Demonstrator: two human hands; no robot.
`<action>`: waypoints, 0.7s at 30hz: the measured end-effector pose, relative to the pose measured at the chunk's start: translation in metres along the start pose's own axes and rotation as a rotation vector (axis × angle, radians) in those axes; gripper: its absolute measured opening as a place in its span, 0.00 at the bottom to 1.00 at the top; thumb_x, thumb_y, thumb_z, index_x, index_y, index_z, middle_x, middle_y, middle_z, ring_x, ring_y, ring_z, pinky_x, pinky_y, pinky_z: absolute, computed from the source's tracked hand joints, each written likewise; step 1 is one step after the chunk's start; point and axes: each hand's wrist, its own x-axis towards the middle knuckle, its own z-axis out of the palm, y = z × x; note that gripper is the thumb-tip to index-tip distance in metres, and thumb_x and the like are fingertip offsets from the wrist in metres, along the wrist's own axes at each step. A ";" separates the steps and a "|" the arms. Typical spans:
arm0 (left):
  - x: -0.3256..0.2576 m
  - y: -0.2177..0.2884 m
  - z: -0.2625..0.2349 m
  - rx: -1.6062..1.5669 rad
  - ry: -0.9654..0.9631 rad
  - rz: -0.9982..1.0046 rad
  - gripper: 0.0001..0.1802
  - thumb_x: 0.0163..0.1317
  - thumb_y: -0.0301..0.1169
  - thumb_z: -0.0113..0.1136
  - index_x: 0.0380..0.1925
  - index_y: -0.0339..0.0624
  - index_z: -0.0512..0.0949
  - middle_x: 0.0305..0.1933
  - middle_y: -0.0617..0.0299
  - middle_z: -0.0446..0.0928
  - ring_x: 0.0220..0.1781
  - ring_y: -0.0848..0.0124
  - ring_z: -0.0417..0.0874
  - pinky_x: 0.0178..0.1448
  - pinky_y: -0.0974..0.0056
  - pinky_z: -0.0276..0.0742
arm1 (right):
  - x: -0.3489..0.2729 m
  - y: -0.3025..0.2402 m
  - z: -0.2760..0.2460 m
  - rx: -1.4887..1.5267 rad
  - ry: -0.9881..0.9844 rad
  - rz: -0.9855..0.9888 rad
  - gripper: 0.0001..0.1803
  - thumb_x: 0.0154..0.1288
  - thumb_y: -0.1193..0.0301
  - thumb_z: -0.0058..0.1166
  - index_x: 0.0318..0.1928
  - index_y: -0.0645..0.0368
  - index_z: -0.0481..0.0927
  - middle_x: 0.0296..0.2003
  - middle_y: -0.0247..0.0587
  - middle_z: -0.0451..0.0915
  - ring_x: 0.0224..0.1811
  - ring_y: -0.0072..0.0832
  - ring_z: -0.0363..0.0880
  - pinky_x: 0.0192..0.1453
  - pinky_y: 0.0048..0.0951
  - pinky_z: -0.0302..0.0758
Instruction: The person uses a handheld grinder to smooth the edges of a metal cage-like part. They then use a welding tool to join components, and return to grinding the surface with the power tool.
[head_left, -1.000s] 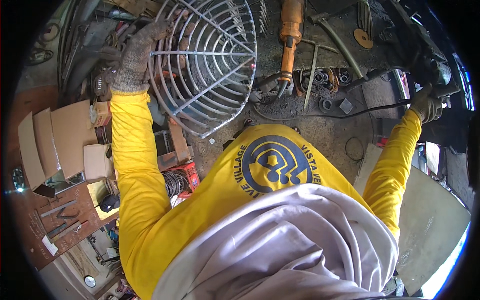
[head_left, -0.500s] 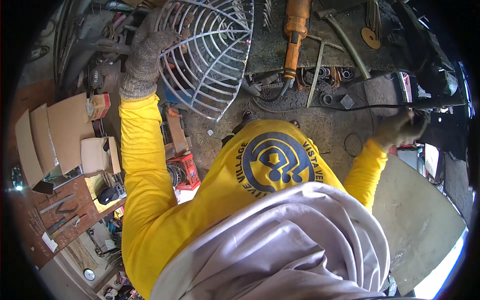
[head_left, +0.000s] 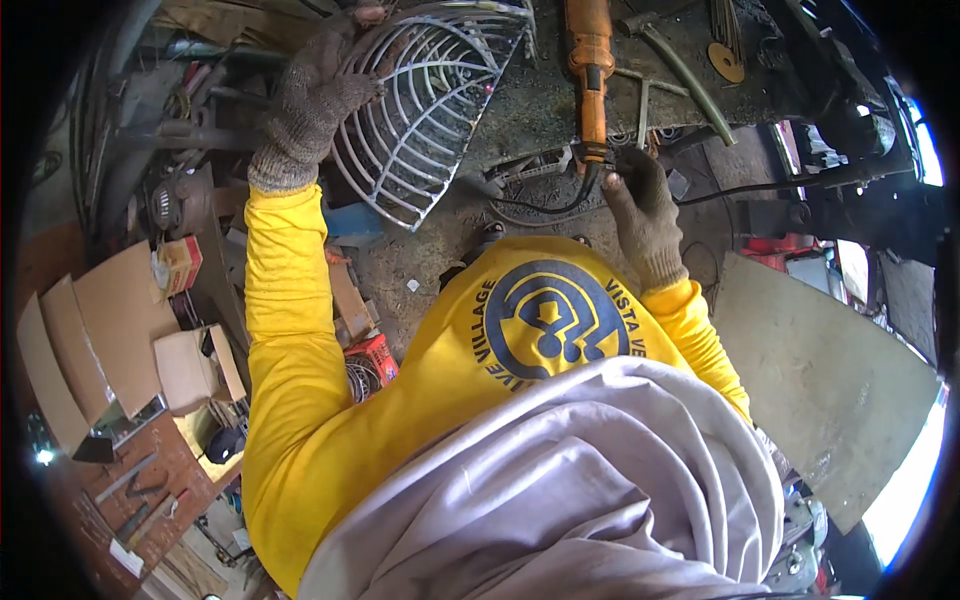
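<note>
A curved metal wire grille (head_left: 420,125) with pale, worn bars leans up at the front of the dark bench. On its left edge my gloved left hand (head_left: 325,85) is closed around the bars, the thumb over the near side. My gloved right hand (head_left: 645,205) is beside the cord end of an orange angle grinder (head_left: 592,75). Its thumb stands apart from the fingers, which are partly hidden; whether they touch the tool cannot be made out. The black cord (head_left: 550,209) loops from the grinder's tail. The grinder lies on the bench, its far end cut off.
On the bench to the right lie a metal-handled hammer (head_left: 685,80) and a tan disc (head_left: 727,62). Open cardboard boxes (head_left: 125,315) stand at left, above a brown board (head_left: 165,440) with hand tools. A large flat sheet (head_left: 830,380) is at right.
My right hand has come in from the far right to the grinder's tail. The grille has tilted and shifted slightly, still in my left hand.
</note>
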 end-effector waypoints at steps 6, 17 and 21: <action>0.024 -0.021 -0.017 -0.031 -0.169 0.121 0.36 0.67 0.32 0.67 0.74 0.39 0.67 0.73 0.55 0.71 0.73 0.67 0.73 0.71 0.61 0.73 | 0.019 -0.031 0.020 -0.528 0.166 0.067 0.41 0.67 0.45 0.65 0.71 0.59 0.71 0.57 0.53 0.85 0.59 0.47 0.85 0.62 0.43 0.79; 0.025 -0.038 -0.028 -0.230 -0.364 0.134 0.35 0.68 0.31 0.68 0.72 0.38 0.68 0.67 0.57 0.75 0.67 0.66 0.76 0.72 0.59 0.72 | 0.029 -0.074 0.054 -0.904 0.169 0.284 0.46 0.62 0.39 0.62 0.71 0.58 0.71 0.55 0.60 0.84 0.61 0.53 0.82 0.64 0.48 0.77; 0.022 -0.041 -0.040 -0.272 -0.390 0.103 0.34 0.68 0.30 0.68 0.72 0.37 0.68 0.65 0.57 0.77 0.65 0.66 0.77 0.72 0.58 0.71 | 0.049 -0.054 0.056 -0.852 0.186 0.296 0.45 0.62 0.40 0.63 0.68 0.59 0.73 0.51 0.59 0.86 0.57 0.50 0.86 0.61 0.47 0.79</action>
